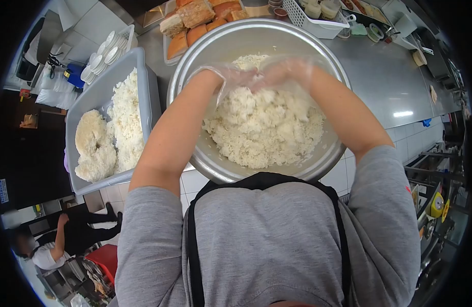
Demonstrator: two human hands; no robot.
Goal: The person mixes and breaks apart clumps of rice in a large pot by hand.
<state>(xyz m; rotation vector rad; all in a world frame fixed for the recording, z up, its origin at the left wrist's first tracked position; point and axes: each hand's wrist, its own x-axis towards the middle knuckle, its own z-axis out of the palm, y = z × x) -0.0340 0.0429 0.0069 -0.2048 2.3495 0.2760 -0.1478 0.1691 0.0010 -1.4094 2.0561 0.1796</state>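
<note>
Rice (264, 128) fills a large steel bowl (195, 77) that sits on the worktop (384, 82) directly in front of the person, its near rim overhanging the edge at 6 o'clock. Both hands wear thin clear gloves and meet at the far side of the heap, around 12 o'clock in the bowl. The left hand (235, 78) and the right hand (287, 71) are pushed into the rice; their fingers look curled around a clump, though the wrinkled glove film blurs them and I cannot tell how tightly they close.

Risks, as I judge them: the loose gloves could tear or slip off into the sticky mass. Pressing hard at the far side could tip or slide the bowl, since part of it seems to hang off the edge. Grains could spill over the rim toward the grey tub (138, 66) of rice at 9 o'clock, or onto the bread tray (170, 60) at 11 o'clock.
</note>
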